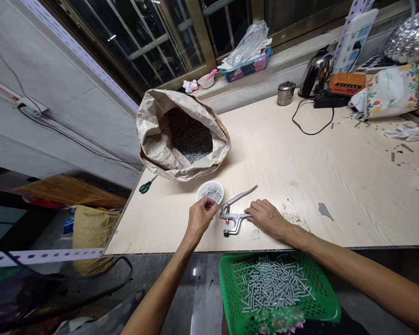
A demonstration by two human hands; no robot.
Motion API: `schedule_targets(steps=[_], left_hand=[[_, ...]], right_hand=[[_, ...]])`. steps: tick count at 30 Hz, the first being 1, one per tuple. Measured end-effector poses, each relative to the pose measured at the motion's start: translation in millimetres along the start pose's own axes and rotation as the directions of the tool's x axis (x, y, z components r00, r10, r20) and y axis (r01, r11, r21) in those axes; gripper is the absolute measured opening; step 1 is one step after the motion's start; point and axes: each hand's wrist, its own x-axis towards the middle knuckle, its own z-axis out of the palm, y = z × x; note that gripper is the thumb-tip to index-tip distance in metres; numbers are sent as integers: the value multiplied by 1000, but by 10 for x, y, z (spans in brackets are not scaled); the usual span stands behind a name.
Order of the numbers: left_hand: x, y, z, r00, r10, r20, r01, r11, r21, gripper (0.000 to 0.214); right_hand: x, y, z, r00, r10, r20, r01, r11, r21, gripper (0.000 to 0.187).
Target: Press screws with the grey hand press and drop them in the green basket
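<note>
My left hand is at the front rim of a small white bowl of small metal pieces. Its thumb and fingertips are pinched together, and what lies between them is too small to make out. My right hand rests on the table with its fingers closed around the lower handle of grey hand-press pliers. The pliers lie on their side with the upper handle spread away. A spring and a small red part show at their head, near my left hand.
A large paper sack of metal pieces stands behind the bowl. Green-handled scissors lie left on the table. Below the front edge sits a green basket of metal rods. A kettle and lidded metal pot stand at the back.
</note>
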Motion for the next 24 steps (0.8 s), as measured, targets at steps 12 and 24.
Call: schedule_targets(steps=[12, 24], left_hand=[[-515, -224, 180, 998, 48, 46, -53, 991, 123, 11], [-496, -483, 240, 938, 220, 267, -342, 698, 629, 26]], right_hand=[[-38, -25, -59, 990, -131, -47, 124, 984, -127, 22], [-34, -5, -1, 988, -126, -88, 112, 983, -148, 16]])
